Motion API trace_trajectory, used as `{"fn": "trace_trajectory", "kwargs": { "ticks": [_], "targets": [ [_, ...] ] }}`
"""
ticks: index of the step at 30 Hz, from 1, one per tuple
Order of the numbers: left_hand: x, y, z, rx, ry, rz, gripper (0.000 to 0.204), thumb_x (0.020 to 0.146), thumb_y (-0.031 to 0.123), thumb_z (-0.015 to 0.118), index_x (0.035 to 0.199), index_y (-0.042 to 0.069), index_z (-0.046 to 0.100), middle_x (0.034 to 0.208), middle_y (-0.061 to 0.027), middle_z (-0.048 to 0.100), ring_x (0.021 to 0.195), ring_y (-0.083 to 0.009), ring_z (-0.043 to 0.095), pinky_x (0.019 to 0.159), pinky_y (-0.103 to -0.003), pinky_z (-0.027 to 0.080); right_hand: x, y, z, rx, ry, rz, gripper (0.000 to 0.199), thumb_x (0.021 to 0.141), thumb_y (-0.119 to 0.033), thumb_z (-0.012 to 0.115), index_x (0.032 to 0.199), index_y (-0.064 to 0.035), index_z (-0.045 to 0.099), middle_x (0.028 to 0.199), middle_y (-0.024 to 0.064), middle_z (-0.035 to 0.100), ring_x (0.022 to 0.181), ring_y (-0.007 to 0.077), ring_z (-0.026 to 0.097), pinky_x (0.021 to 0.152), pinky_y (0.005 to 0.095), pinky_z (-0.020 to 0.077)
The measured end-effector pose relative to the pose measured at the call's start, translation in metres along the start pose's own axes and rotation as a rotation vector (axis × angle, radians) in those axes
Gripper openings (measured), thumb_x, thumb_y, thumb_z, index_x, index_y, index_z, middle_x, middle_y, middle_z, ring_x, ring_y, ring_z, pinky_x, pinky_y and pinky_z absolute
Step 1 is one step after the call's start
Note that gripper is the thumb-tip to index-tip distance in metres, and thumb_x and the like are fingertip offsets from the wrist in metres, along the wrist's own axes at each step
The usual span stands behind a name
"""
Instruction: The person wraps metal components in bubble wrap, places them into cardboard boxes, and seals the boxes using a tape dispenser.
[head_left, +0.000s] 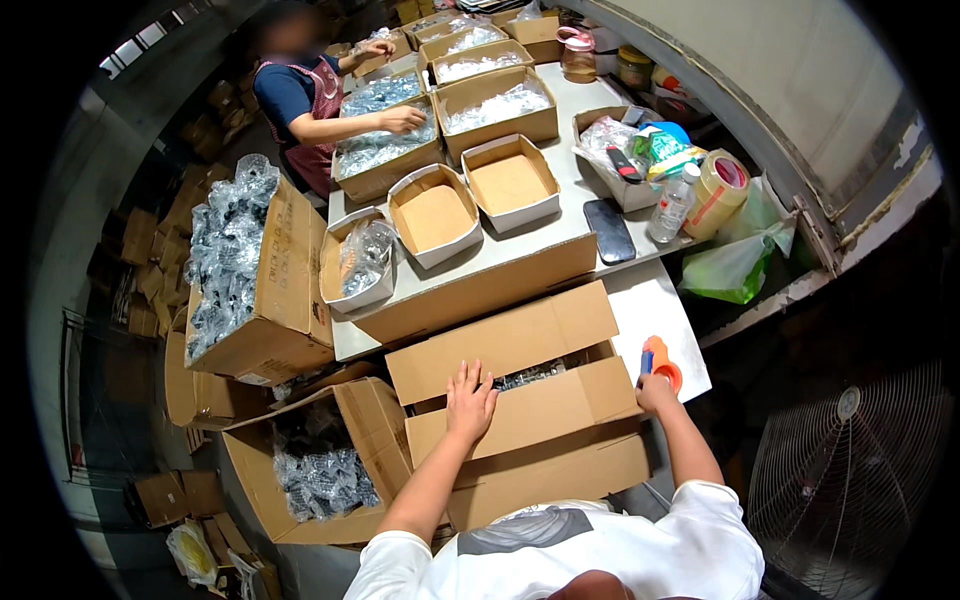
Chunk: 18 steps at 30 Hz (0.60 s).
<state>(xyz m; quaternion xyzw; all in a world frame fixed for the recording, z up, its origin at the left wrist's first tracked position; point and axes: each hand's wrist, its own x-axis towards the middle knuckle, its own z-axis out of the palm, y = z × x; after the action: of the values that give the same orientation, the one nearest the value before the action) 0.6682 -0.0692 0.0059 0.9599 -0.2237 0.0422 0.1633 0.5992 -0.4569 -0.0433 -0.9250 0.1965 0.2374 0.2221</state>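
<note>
- Fingers of the left hand lie spread flat across the top flaps of the carton.
- Right hand, its fingers curled around an orange and blue tape dispenser, is at the carton's right end.
- Carton: directly before the person, wrapped goods showing between its flaps.
- Left of the carton, an open box contains bubble-wrapped items.
- Beyond the carton, a phone and two shallow trays lie on the white surface.
- Farther beyond the carton, a co-worker's hand is above bagged goods.
</note>
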Motion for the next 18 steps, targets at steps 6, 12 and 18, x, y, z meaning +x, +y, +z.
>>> {"fn": "trace_trajectory", "kwargs": {
  "ticks": [6,12,18],
  "targets": [
    [0.002,-0.002,-0.009,-0.083,0.071,-0.042,0.027,0.084,0.021,0.058,0.106,0.005,0.061,0.133,-0.0149,0.042,0.126,-0.0355,0.036,0.101,-0.053,0.029,-0.078,-0.09,-0.062,0.644,0.727,-0.106,0.042,0.069,-0.012,0.072,0.097,-0.0055,0.041,0.084,0.0169,0.053,0.078,0.0363,0.055,0.071,0.0411,0.0462],
    [0.031,-0.022,-0.009,-0.464,0.019,0.054,0.027,0.087,0.025,0.052,0.098,0.002,0.061,0.113,-0.0171,0.056,0.114,-0.0356,0.046,0.097,-0.043,0.036,-0.112,-0.186,0.065,0.657,0.489,-0.717,0.06,0.069,-0.017,0.074,0.114,-0.0097,0.035,0.096,0.0181,0.053,0.081,0.0338,0.058,0.069,0.0418,0.0484],
    [0.066,-0.011,-0.033,-1.534,-0.365,-0.494,0.042,0.093,0.041,0.046,0.09,0.005,0.067,0.097,-0.0061,0.066,0.09,-0.0149,0.059,0.08,-0.033,0.044,-0.098,-0.208,0.068,0.65,0.574,-0.771,0.056,0.069,-0.017,0.074,0.11,-0.0093,0.037,0.091,0.0191,0.057,0.074,0.039,0.059,0.066,0.0437,0.0489]
  ]
}}
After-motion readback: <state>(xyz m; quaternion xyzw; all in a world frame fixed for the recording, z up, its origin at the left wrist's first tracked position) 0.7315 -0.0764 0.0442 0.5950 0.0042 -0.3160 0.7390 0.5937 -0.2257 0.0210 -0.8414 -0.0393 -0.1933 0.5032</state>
